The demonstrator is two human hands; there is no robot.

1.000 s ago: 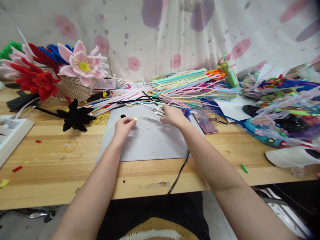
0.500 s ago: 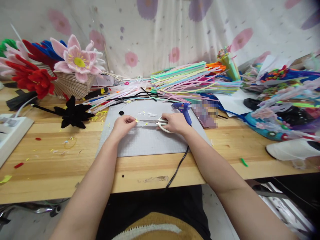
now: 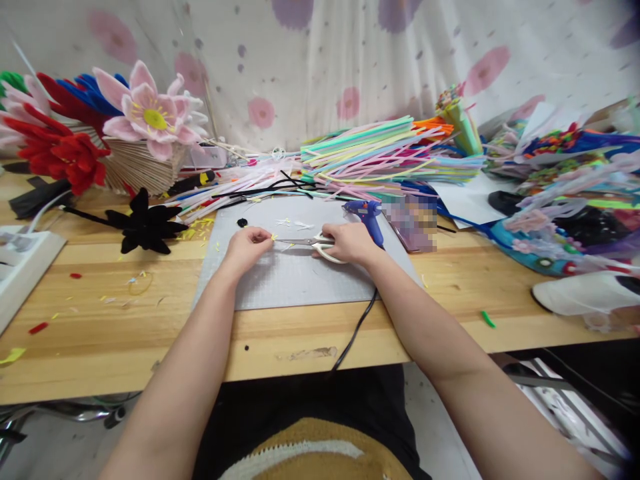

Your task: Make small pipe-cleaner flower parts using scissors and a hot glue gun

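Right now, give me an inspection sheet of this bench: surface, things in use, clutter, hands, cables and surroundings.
Surface: gray mat on a wooden table.
Things in use: scissors, tips at a small yellow piece; contact too small to tell.
Clutter: yellow scraps left of the mat, black flower, pipe cleaners piled behind, glue gun on the mat.
Hands: left hand pinches the yellow piece; right hand holds the scissors.
Cables: black cord running to the table's front edge; white cable by the power strip.
Surroundings: flower-print curtain behind the table.
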